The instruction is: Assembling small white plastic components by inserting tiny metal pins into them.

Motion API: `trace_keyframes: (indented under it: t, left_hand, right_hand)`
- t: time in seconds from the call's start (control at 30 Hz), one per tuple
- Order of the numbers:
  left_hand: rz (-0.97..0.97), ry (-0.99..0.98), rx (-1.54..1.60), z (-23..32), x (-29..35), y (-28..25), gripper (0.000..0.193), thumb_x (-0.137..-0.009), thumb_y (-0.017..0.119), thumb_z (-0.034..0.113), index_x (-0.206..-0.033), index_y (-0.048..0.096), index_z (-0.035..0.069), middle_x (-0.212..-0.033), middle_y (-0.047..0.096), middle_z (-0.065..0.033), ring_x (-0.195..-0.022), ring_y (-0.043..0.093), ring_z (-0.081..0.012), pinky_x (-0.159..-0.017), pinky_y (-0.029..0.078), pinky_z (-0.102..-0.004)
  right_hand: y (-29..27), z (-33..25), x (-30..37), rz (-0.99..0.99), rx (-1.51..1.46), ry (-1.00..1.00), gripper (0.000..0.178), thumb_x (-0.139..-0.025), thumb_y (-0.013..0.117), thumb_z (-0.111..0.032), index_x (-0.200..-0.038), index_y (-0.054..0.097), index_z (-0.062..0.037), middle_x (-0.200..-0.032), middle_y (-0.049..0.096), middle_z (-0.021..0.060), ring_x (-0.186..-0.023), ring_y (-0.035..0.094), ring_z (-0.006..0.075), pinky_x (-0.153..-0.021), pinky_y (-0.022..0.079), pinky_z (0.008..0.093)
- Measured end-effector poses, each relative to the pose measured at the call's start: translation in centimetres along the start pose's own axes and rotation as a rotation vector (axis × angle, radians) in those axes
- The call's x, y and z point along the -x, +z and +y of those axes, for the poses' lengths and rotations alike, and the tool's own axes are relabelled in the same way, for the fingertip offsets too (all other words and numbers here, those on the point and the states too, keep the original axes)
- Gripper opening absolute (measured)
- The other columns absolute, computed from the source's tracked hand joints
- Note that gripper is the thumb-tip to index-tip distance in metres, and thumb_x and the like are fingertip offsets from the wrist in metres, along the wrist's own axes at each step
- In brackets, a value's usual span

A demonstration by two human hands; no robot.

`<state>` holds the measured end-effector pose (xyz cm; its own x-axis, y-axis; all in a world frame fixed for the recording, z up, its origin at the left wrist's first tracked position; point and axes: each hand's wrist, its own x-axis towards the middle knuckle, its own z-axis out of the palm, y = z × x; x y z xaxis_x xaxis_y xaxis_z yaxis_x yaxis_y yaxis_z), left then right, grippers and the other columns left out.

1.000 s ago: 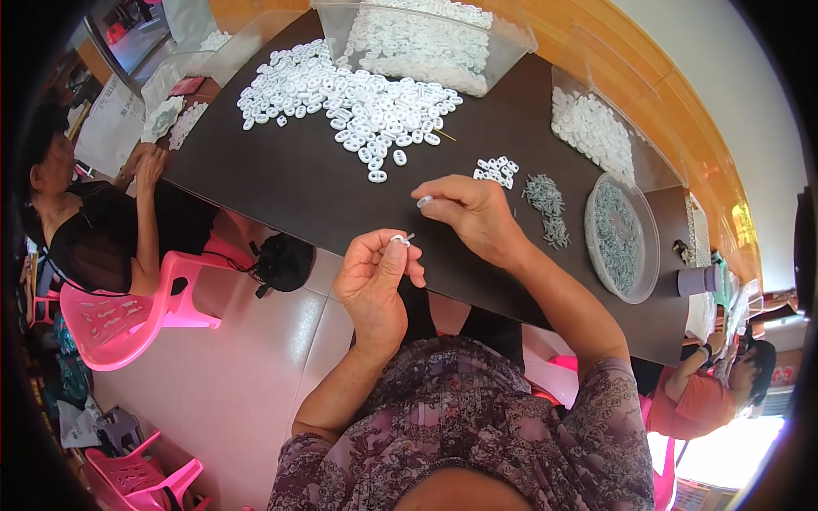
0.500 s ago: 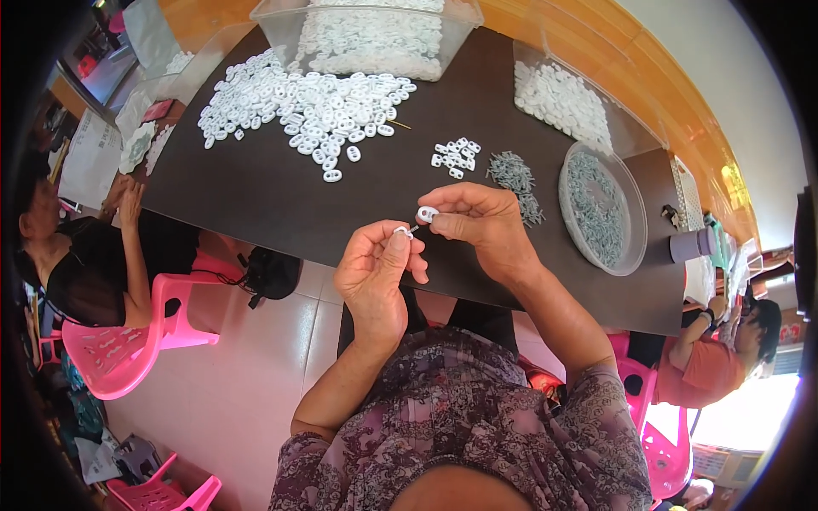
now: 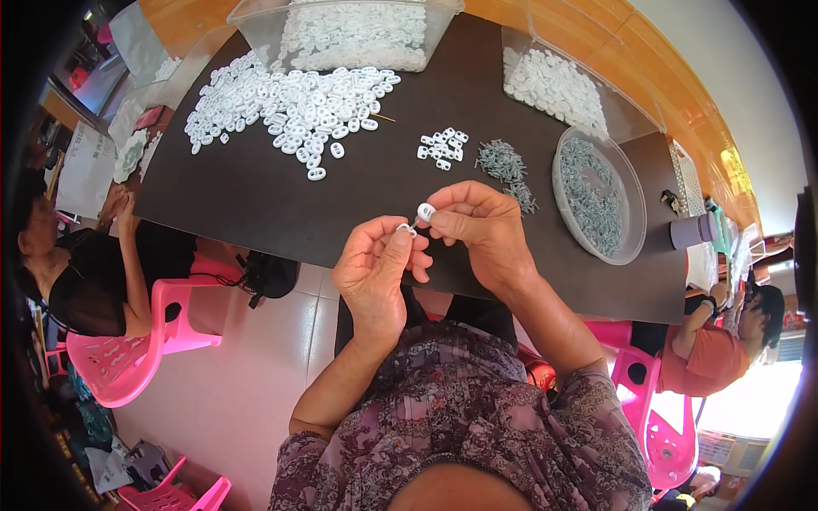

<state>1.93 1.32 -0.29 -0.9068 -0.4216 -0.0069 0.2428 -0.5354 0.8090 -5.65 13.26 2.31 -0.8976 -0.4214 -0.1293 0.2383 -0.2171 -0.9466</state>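
Both hands meet over the near edge of the dark table (image 3: 281, 217). Fingers and thumb of my left hand (image 3: 372, 281) pinch a small white plastic piece (image 3: 406, 229). My right hand (image 3: 487, 234) grips a white oval piece with holes (image 3: 426, 212) between thumb and fingertips. A thin grey pin seems to sit between the two pieces, which nearly touch; how it is fixed is too small to tell. Beyond the hands lies a little cluster of white pieces (image 3: 441, 146), next to a heap of grey screw-like pins (image 3: 501, 160).
A large pile of white oval pieces (image 3: 298, 111) spreads at the far left, before a clear bin (image 3: 256, 13). Another clear bin (image 3: 635, 111) and a round tray of grey pins (image 3: 640, 217) stand right. A purple cup (image 3: 692, 231) is beyond. Other people sit left and right.
The table and its things have shifted slightly left and up in view. The oval piece in my right hand has tilted a little; both hands keep their grips.
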Motion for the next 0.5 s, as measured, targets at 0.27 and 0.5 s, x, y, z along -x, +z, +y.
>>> trace_keyframes:
  t: [0.27, 0.5]
  left_hand:
    - [0.014, 0.006, -0.06, 0.12, 0.18, 0.14, 0.02, -0.091, 0.055, 0.003, -0.109, 0.056, -0.006, -0.082, 0.063, -0.011, -0.064, 0.059, -0.0114, -0.053, 0.048, -0.0217]
    - [0.017, 0.013, -0.092, -0.03, 0.35, 0.19, 0.019, -0.091, 0.054, 0.002, -0.108, 0.056, -0.005, -0.082, 0.063, -0.0088, -0.065, 0.059, -0.0093, -0.054, 0.047, -0.0199]
  right_hand:
    - [0.12, 0.11, -0.02, 0.005, -0.005, 0.03, 0.015, -0.081, 0.066, -0.003, -0.095, 0.062, 0.001, -0.081, 0.067, 0.0092, -0.069, 0.06, 0.0105, -0.06, 0.043, 0.0203]
    - [0.47, 0.17, 0.09, 0.028, 0.029, 0.015, 0.015, -0.08, 0.067, -0.002, -0.094, 0.063, 0.0009, -0.08, 0.067, 0.0079, -0.069, 0.06, 0.0094, -0.06, 0.043, 0.0202]
